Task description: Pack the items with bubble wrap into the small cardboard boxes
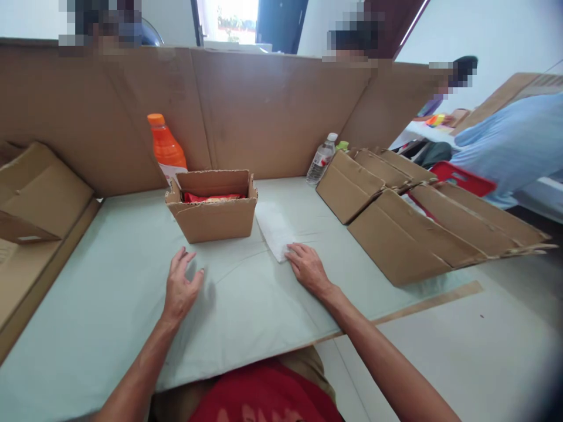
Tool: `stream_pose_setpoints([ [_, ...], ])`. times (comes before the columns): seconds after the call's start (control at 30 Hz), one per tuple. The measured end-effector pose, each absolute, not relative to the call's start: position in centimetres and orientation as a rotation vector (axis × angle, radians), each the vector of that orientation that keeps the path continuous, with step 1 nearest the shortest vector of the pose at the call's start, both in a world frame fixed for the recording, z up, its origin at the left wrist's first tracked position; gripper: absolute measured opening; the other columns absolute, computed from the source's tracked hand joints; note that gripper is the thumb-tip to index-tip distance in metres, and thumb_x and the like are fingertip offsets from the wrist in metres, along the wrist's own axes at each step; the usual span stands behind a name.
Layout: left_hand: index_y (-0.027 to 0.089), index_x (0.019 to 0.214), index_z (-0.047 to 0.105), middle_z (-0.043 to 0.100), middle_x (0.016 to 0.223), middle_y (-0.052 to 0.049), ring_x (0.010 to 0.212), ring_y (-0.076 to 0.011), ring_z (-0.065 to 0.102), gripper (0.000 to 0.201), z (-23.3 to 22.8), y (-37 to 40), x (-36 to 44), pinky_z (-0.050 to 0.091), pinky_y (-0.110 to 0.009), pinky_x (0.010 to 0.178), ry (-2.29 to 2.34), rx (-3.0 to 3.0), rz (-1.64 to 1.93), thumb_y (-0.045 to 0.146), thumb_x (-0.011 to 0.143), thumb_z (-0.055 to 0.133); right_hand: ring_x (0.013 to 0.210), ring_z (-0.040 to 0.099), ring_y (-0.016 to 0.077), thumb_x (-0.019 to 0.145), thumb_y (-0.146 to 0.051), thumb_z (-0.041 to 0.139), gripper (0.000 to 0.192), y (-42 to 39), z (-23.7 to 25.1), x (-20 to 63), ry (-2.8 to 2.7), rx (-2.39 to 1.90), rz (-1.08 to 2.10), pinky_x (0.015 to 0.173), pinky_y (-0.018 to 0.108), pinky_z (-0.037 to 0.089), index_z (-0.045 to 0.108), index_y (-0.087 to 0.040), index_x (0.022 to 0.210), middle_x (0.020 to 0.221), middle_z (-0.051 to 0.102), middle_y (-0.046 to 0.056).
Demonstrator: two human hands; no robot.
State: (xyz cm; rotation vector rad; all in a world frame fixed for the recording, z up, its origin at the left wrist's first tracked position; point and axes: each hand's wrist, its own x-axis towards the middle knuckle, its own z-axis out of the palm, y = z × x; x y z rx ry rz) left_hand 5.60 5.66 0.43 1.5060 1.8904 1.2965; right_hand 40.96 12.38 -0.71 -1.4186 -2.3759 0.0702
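Note:
My left hand (181,287) hovers over the pale green cloth in front of a small cardboard box, fingers apart and holding nothing. A red packet (213,198) shows inside that open-topped box (215,223). To the box's right lies a flat, white, tissue-like piece (275,231). The fingertips of my right hand (308,266) rest at its near right corner, with the fingers stretched out. Whether they pinch its edge is hard to see.
An orange drink bottle (168,146) stands behind the box. A clear water bottle (322,158) is near the cardboard wall (272,111). Several cardboard boxes (400,240) line the right side, and another carton (44,193) sits at left. Other people are beyond the wall.

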Motion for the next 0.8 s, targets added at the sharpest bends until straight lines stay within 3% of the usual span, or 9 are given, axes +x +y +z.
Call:
stream_pose_setpoints([
  [0.1, 0.019, 0.123, 0.065, 0.052, 0.147, -0.016, 0.130, -0.0351, 0.055, 0.041, 1.1, 3.0, 7.6, 0.054, -0.025, 0.053, 1.848, 1.625, 1.256, 0.028, 0.083, 0.061, 0.119, 0.059, 0.0322, 0.090, -0.007, 0.048, 0.028, 13.0, -0.5, 40.4, -2.368, -1.377, 0.082, 0.097, 0.049, 0.045, 0.073, -0.018, 0.098, 0.122, 0.071, 0.014],
  [0.2, 0.020, 0.122, 0.065, 0.054, 0.145, -0.016, 0.127, -0.0336, 0.058, 0.038, 0.7, 0.7, 9.9, 0.057, -0.029, 0.056, 1.765, 1.706, 1.203, 0.024, 0.085, 0.058, 0.111, 0.063, 0.0302, 0.091, -0.008, 0.048, 0.026, 11.9, 0.4, 39.9, -2.381, -1.323, 0.109, 0.094, 0.046, 0.044, 0.072, -0.018, 0.097, 0.114, 0.074, 0.013],
  [0.3, 0.022, 0.126, 0.064, 0.053, 0.147, -0.015, 0.129, -0.0321, 0.056, 0.042, 0.2, -0.7, 12.2, 0.061, -0.042, 0.084, 1.639, 1.860, 1.161, 0.018, 0.085, 0.058, 0.098, 0.066, 0.0256, 0.092, -0.012, 0.049, 0.024, 9.4, 2.0, 39.4, -2.425, -1.248, 0.207, 0.091, 0.042, 0.045, 0.071, -0.020, 0.099, 0.101, 0.076, 0.009],
  [0.37, 0.023, 0.134, 0.059, 0.051, 0.150, -0.015, 0.135, -0.0317, 0.051, 0.051, 0.1, -1.2, 13.5, 0.051, -0.051, 0.104, 1.512, 1.977, 1.140, 0.016, 0.083, 0.059, 0.091, 0.067, 0.0236, 0.093, -0.016, 0.050, 0.022, 7.5, 3.3, 39.0, -2.436, -1.185, 0.360, 0.090, 0.040, 0.045, 0.071, -0.021, 0.099, 0.095, 0.076, 0.007],
  [0.47, 0.021, 0.142, 0.052, 0.051, 0.151, -0.014, 0.141, -0.0308, 0.045, 0.063, 0.2, -1.4, 15.2, 0.041, -0.054, 0.114, 1.305, 2.057, 1.113, 0.013, 0.080, 0.061, 0.088, 0.067, 0.0208, 0.094, -0.022, 0.051, 0.020, 5.3, 4.6, 38.4, -2.361, -1.112, 0.683, 0.087, 0.037, 0.048, 0.071, -0.023, 0.096, 0.092, 0.076, 0.005],
  [0.53, 0.020, 0.137, 0.057, 0.063, 0.137, -0.013, 0.132, -0.0287, 0.054, 0.059, 0.3, -1.3, 16.1, 0.045, -0.049, 0.110, 1.234, 1.991, 1.109, 0.014, 0.078, 0.060, 0.086, 0.067, 0.0188, 0.093, -0.022, 0.052, 0.019, 4.5, 4.8, 38.2, -2.245, -1.112, 0.905, 0.082, 0.033, 0.050, 0.071, -0.023, 0.092, 0.090, 0.076, 0.003],
  [0.63, 0.018, 0.118, 0.068, 0.075, 0.100, -0.008, 0.098, -0.0218, 0.068, 0.039, 0.3, -1.0, 17.0, 0.054, -0.038, 0.091, 1.289, 1.808, 1.089, 0.017, 0.081, 0.057, 0.084, 0.069, 0.0179, 0.093, -0.027, 0.055, 0.017, 4.0, 4.2, 38.6, -2.022, -1.174, 1.124, 0.076, 0.029, 0.053, 0.070, -0.022, 0.094, 0.090, 0.076, 0.003],
  [0.7, 0.017, 0.110, 0.070, 0.073, 0.086, -0.005, 0.080, -0.0173, 0.067, 0.030, 0.3, -0.6, 17.3, 0.055, -0.031, 0.078, 1.367, 1.720, 1.072, 0.019, 0.084, 0.054, 0.087, 0.070, 0.0188, 0.093, -0.031, 0.057, 0.018, 3.7, 3.6, 39.3, -1.879, -1.242, 1.054, 0.079, 0.031, 0.054, 0.071, -0.021, 0.099, 0.095, 0.076, 0.004],
  [0.8, 0.015, 0.108, 0.069, 0.069, 0.076, -0.001, 0.065, -0.0129, 0.063, 0.028, 0.2, 0.3, 17.5, 0.051, -0.024, 0.064, 1.460, 1.623, 1.058, 0.020, 0.086, 0.052, 0.094, 0.069, 0.0203, 0.094, -0.029, 0.059, 0.017, 2.6, 2.9, 40.5, -1.703, -1.323, 0.663, 0.086, 0.035, 0.054, 0.070, -0.022, 0.104, 0.103, 0.076, 0.006],
])
